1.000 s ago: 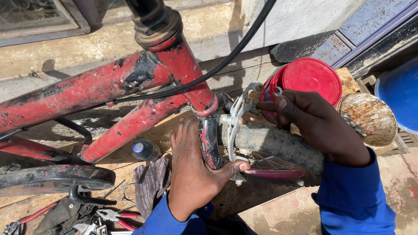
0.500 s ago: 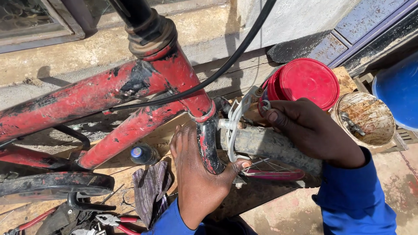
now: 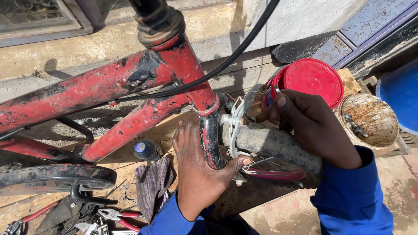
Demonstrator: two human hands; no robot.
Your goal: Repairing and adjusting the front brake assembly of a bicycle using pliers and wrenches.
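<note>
Out on dusty concrete by a wall: nearest us, pliers [image 3: 116, 216] and a rag [image 3: 150, 185], then our left hand [image 3: 198, 172] clamped round the red bike's fork [image 3: 212, 141], right hand [image 3: 311, 126] pinching the white brake caliper [image 3: 238, 117] over the tyre [image 3: 274, 146], red bucket [image 3: 311, 82] behind

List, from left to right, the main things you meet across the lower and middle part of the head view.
Black tyre → red-handled pliers → blue-capped bottle → folded rag → left hand gripping the fork leg → white brake arm → right hand → rusty tin → blue container.
</note>
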